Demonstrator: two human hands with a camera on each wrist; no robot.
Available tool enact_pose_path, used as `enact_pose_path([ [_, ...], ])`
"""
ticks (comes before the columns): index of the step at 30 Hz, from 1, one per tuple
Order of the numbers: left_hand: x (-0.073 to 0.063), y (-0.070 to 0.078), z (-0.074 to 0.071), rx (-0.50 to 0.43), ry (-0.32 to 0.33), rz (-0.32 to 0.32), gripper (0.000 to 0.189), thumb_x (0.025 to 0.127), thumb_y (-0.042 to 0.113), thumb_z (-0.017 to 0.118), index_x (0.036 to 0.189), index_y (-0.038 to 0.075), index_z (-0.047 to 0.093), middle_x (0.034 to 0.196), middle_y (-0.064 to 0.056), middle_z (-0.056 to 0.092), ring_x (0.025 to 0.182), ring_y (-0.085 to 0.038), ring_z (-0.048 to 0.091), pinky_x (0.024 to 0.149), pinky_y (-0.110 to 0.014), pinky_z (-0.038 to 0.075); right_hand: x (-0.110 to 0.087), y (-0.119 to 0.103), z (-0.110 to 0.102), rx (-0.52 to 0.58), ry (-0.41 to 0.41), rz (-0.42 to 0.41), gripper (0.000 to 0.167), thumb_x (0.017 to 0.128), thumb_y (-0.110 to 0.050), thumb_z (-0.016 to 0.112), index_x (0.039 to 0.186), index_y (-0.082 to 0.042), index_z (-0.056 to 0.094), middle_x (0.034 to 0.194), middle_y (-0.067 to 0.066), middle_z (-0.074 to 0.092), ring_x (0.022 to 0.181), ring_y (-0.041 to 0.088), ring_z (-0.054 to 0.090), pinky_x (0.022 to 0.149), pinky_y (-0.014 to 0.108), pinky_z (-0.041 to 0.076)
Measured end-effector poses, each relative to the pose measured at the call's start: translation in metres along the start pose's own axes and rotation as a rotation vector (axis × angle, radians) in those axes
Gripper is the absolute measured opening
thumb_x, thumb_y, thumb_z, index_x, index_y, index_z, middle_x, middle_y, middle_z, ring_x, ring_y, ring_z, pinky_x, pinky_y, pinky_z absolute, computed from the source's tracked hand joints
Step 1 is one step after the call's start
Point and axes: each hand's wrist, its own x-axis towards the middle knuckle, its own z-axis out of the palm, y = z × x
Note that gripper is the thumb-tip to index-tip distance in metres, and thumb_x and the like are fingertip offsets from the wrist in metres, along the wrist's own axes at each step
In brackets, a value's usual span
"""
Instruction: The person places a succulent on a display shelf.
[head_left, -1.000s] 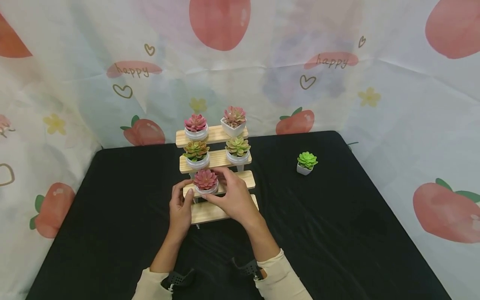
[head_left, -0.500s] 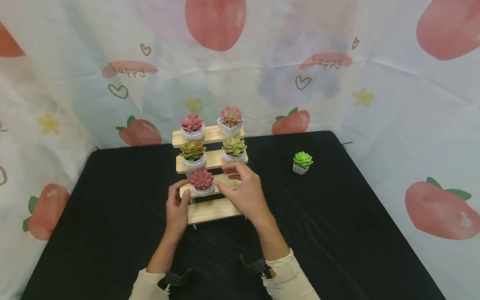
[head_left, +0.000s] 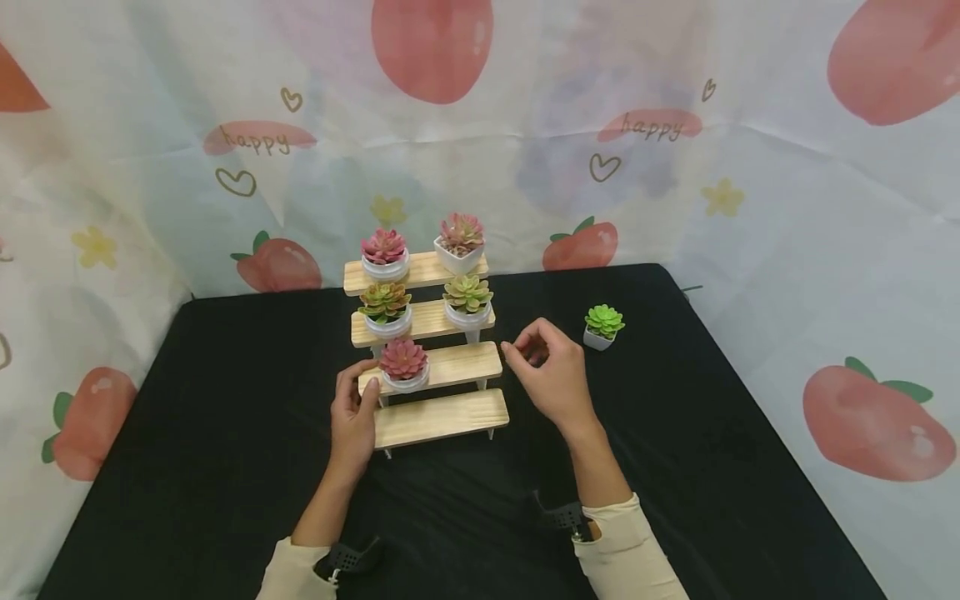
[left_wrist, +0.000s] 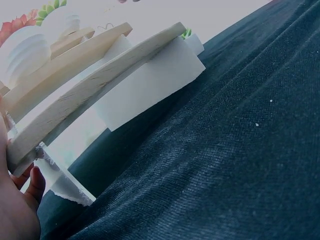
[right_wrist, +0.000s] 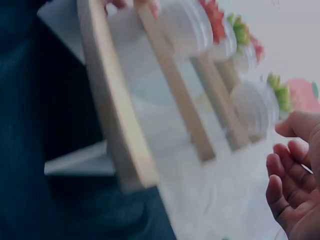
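A tiered wooden shelf stand (head_left: 442, 417) holds potted succulents. My left hand (head_left: 354, 421) holds the stand's left side, next to the pink succulent (head_left: 403, 360) in a round white pot on the second step from the bottom. In the left wrist view, its fingers are at the end of a wooden board (left_wrist: 75, 95). My right hand (head_left: 553, 371) is in the air to the right of the stand, fingers loosely curled with nothing in them. Beyond it, a bright green succulent (head_left: 603, 321) in a small white pot stands on the black cloth.
On the upper steps stand a pink succulent (head_left: 384, 247), a pale pink one (head_left: 461, 235), a green-red one (head_left: 385, 302) and a light green one (head_left: 468, 296). A black cloth (head_left: 225, 433) covers the table. Behind hangs a peach-printed curtain (head_left: 480, 175).
My right hand has let go of the pink succulent on the second step from the bottom and moved right, away from the stand. The left hand has stayed at the stand's left side.
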Motion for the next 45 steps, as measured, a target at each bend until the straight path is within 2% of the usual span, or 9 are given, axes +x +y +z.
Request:
enact_pose_path([
  [5, -0.001, 0.002, 0.0, 0.016, -0.003, -0.008, 0.029, 0.107, -0.002, 0.048, 0.134, -0.01, 0.054, 0.13, -0.021, 0.047, 0.115, -0.017, 0.042, 0.082, -0.023, 0.037, -0.006, 0.032, -0.019, -0.103, 0.062, 0.106, 0.017, 0.092, -0.007, 0.077, 0.084, -0.008, 0.062, 0.076, 0.002, 0.063, 0.065, 0.016, 0.058, 0.06, 0.027, 0.046],
  [9, -0.001, -0.006, -0.002, 0.025, 0.005, -0.029, 0.029, 0.107, -0.002, 0.047, 0.135, -0.008, 0.054, 0.13, -0.018, 0.047, 0.116, -0.018, 0.041, 0.082, -0.023, 0.037, -0.015, 0.056, -0.033, -0.193, 0.156, 0.259, 0.017, 0.09, -0.011, 0.079, 0.087, -0.005, 0.063, 0.077, 0.009, 0.067, 0.067, 0.022, 0.062, 0.064, 0.034, 0.046],
  [14, 0.001, -0.031, -0.006, 0.021, 0.012, -0.031, 0.03, 0.108, -0.001, 0.047, 0.137, -0.001, 0.055, 0.133, -0.013, 0.047, 0.121, -0.018, 0.041, 0.082, -0.023, 0.037, -0.024, 0.083, -0.049, -0.266, 0.268, 0.462, 0.027, 0.087, -0.015, 0.082, 0.099, 0.0, 0.062, 0.092, 0.017, 0.068, 0.084, 0.032, 0.066, 0.08, 0.047, 0.046],
  [19, 0.003, -0.035, -0.007, 0.004, -0.002, -0.007, 0.029, 0.109, 0.003, 0.049, 0.136, 0.002, 0.057, 0.133, -0.011, 0.048, 0.124, -0.019, 0.041, 0.083, -0.024, 0.039, -0.028, 0.102, -0.061, -0.273, 0.256, 0.598, 0.047, 0.087, -0.018, 0.083, 0.118, 0.004, 0.055, 0.113, 0.022, 0.058, 0.103, 0.037, 0.059, 0.092, 0.052, 0.043],
  [25, 0.002, -0.034, -0.006, 0.002, -0.003, -0.01, 0.029, 0.109, 0.004, 0.049, 0.136, 0.003, 0.057, 0.133, -0.01, 0.048, 0.122, -0.019, 0.041, 0.083, -0.025, 0.038, -0.021, 0.12, -0.064, -0.245, 0.218, 0.618, 0.07, 0.086, -0.022, 0.085, 0.138, 0.005, 0.046, 0.133, 0.024, 0.051, 0.123, 0.04, 0.052, 0.102, 0.053, 0.04],
  [31, 0.002, -0.033, -0.005, 0.01, 0.01, -0.03, 0.03, 0.108, 0.0, 0.049, 0.137, 0.001, 0.056, 0.132, -0.012, 0.047, 0.119, -0.018, 0.043, 0.079, -0.023, 0.038, -0.01, 0.133, -0.054, -0.232, 0.191, 0.63, 0.097, 0.086, -0.032, 0.086, 0.157, 0.001, 0.029, 0.151, 0.026, 0.04, 0.139, 0.042, 0.04, 0.111, 0.056, 0.033],
  [37, 0.0, -0.013, 0.001, -0.005, 0.013, -0.024, 0.028, 0.107, -0.002, 0.049, 0.134, -0.007, 0.055, 0.128, -0.016, 0.047, 0.11, -0.018, 0.046, 0.076, -0.021, 0.039, -0.004, 0.143, -0.046, -0.184, 0.199, 0.681, 0.099, 0.087, -0.035, 0.084, 0.159, 0.0, 0.026, 0.154, 0.026, 0.039, 0.141, 0.042, 0.037, 0.113, 0.056, 0.031],
  [40, -0.001, -0.003, 0.003, -0.001, 0.008, -0.012, 0.028, 0.108, -0.001, 0.049, 0.134, -0.008, 0.054, 0.128, -0.015, 0.047, 0.113, -0.017, 0.045, 0.077, -0.021, 0.039, -0.003, 0.146, -0.043, -0.167, 0.206, 0.693, 0.096, 0.087, -0.033, 0.084, 0.158, 0.0, 0.028, 0.153, 0.025, 0.04, 0.14, 0.042, 0.039, 0.112, 0.055, 0.032],
  [45, -0.001, -0.003, 0.001, -0.001, 0.007, -0.008, 0.028, 0.107, -0.001, 0.049, 0.134, -0.008, 0.054, 0.129, -0.016, 0.047, 0.117, -0.018, 0.043, 0.077, -0.022, 0.038, -0.001, 0.15, -0.04, -0.156, 0.215, 0.681, 0.093, 0.087, -0.03, 0.085, 0.157, 0.0, 0.031, 0.152, 0.024, 0.042, 0.139, 0.041, 0.04, 0.112, 0.054, 0.032],
])
